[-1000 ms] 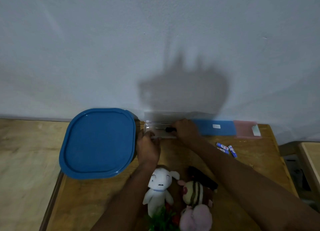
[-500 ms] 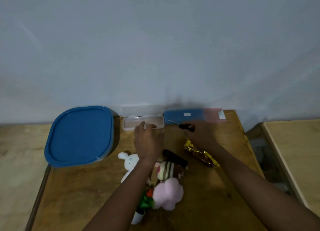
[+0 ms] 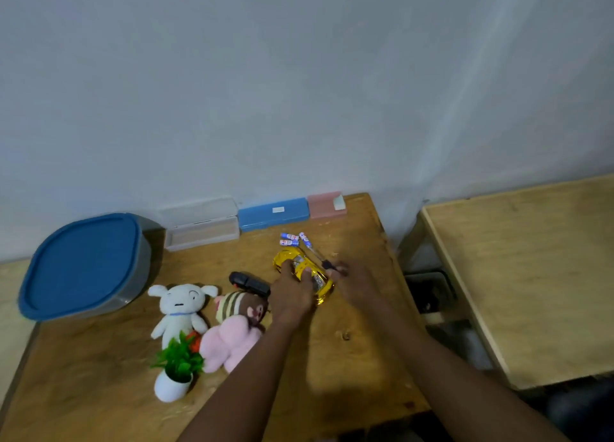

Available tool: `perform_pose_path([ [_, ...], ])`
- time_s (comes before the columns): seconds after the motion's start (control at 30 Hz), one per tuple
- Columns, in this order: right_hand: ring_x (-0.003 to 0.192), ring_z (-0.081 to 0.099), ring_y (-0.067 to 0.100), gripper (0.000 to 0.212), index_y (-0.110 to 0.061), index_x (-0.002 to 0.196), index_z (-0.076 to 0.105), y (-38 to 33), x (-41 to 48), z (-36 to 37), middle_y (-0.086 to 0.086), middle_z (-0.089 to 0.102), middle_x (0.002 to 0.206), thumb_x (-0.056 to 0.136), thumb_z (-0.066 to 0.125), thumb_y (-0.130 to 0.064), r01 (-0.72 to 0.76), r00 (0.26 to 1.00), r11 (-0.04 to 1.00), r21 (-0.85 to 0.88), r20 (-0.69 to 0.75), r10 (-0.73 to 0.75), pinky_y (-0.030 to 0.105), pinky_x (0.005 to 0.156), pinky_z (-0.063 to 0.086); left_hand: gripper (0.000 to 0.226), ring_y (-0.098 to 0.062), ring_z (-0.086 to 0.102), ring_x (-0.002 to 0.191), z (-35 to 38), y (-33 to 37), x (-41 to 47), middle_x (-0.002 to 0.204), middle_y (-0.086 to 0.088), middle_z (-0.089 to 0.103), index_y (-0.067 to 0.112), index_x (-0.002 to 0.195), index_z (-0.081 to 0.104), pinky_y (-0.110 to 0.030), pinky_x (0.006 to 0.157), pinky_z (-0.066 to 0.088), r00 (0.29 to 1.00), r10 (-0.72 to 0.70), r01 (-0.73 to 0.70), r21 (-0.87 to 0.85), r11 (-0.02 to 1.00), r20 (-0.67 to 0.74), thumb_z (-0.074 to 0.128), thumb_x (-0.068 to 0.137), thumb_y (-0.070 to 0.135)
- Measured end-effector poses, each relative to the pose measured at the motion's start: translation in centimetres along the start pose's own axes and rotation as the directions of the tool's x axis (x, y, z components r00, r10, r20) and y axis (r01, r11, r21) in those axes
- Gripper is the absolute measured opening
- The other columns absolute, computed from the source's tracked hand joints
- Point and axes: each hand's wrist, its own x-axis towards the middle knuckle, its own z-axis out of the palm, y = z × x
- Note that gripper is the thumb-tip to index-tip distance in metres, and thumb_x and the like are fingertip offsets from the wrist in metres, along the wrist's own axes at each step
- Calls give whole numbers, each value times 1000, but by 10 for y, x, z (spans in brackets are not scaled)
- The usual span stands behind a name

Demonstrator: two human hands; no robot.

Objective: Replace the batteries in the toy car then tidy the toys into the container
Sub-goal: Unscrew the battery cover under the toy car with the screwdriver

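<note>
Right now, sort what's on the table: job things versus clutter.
For the job:
- car, under the left hand
- screwdriver, in the right hand
- batteries
- container, lid on
- white plush, pink plush

Lying about:
- clear case, open
- blue case
- pink case

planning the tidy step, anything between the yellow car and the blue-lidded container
Yes. The container sits at the table's far left with its blue lid shut. Between it and the yellow car lie a black toy and the white plush.
</note>
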Motion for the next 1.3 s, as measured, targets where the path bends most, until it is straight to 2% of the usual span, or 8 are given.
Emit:
perform_pose_path([
  [0.13,93,68,13,11,-13,101,69,11,-20,18,4,73,100,90,69,-12,-36,994,994,99,109,25,29,77,52,40,-41,61,108,-5,-8,-4,116,-19,67,15,116,48,-41,83,45,995,-88,88,-1,996,-35,53,98,50],
  [0.4,69,65,13,7,-6,97,69,13,-39,11,3,70,81,91,68,-4,-161,973,953,258,205,108,17,55,49,67,-37,57,119,-8,-19,-19,128,-16,63,13,130,50,-35,84,40,974,-225,225,11,974,16,71,81,54],
  [0.57,54,63,8,12,-9,103,70,-23,-37,-18,6,73,88,92,69,-13,-127,985,946,298,150,85,20,48,47,82,-33,58,114,-29,-23,-25,127,-12,61,15,134,47,-45,96,52,968,-244,249,-241,938,54,74,66,53],
  [0.67,58,56,8,8,-19,101,71,-54,-30,-35,2,72,81,95,66,-20,-41,994,959,282,110,10,20,52,44,80,-28,67,98,-48,-24,-27,114,-13,67,10,129,51,-44,78,60,949,-264,315,-568,760,172,72,63,50],
  [0.77,76,64,11,3,-26,95,70,-91,-26,-46,-5,70,85,93,68,-26,59,997,959,279,38,-73,27,66,48,34,-20,67,69,-72,-17,-33,87,-11,68,7,110,60,-29,56,55,946,-76,309,-805,506,315,60,83,27],
  [0.9,86,70,13,6,-23,91,73,-136,-29,-58,-2,74,92,86,76,-21,183,983,921,345,-38,-181,27,73,54,40,-33,70,78,-101,3,-34,94,-23,68,-4,109,65,-40,69,61,951,142,246,-951,186,274,60,74,15],
  [1.1,72,69,14,5,-20,83,78,-189,-45,-72,0,75,73,84,78,-24,325,946,871,368,-119,-303,33,68,55,71,-45,61,104,-126,31,-26,124,-32,55,-9,138,49,-55,96,49,955,237,130,-970,206,179,65,81,31],
  [1.3,59,63,5,7,-24,80,78,-211,-56,-66,-8,73,70,86,75,-27,429,901,860,277,-195,-387,23,64,51,47,-41,69,77,-137,40,-23,99,-32,64,-6,116,63,-47,70,59,941,312,35,-953,301,134,39,92,26],
])
